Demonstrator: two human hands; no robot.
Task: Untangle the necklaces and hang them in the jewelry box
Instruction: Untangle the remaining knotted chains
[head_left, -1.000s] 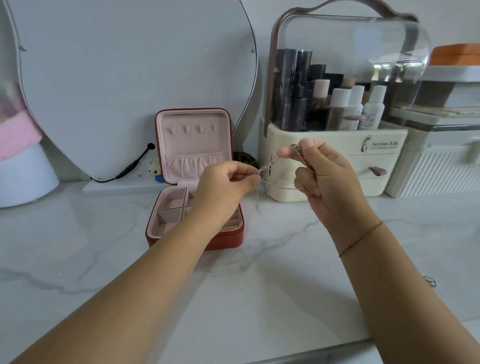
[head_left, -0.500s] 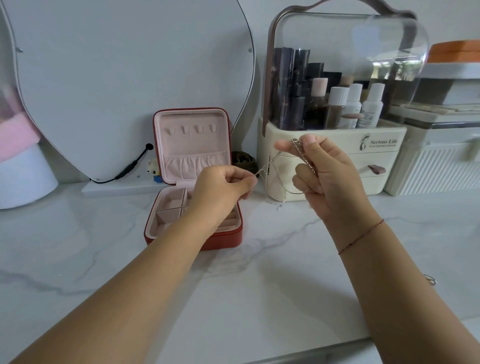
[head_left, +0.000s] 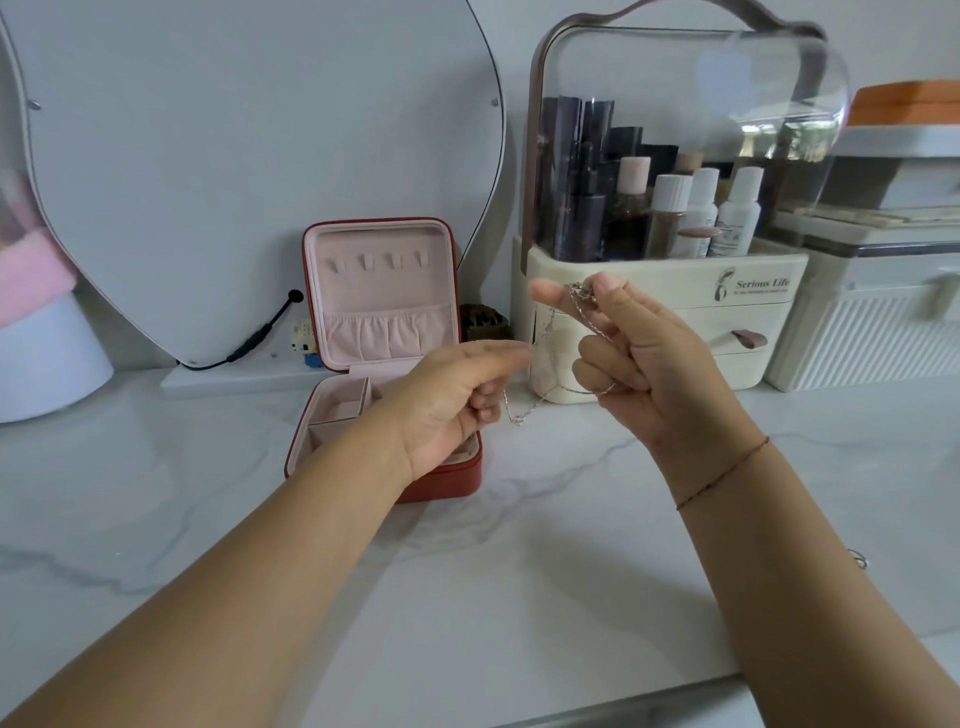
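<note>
Silver, thin necklace chains (head_left: 581, 292) are hanging in a tangled loop in the air between the person's two hands, just in front of a cream plastic cosmetics organiser (head_left: 660, 296) with a clear domed lid. The right hand (head_left: 660, 369) is pinching the knotted bunch between thumb and forefinger, while the left hand (head_left: 452, 395) is pinching one strand at its fingertips. A red square jewellery box (head_left: 384, 296) with pink lining is sitting open on the white marble counter (head_left: 493, 597) behind the left hand, its lid standing upright.

Oval mirror (head_left: 234, 156), cosmetics organizer (head_left: 774, 312), marble countertop (head_left: 519, 571), ribbed white box (head_left: 872, 332)
</note>
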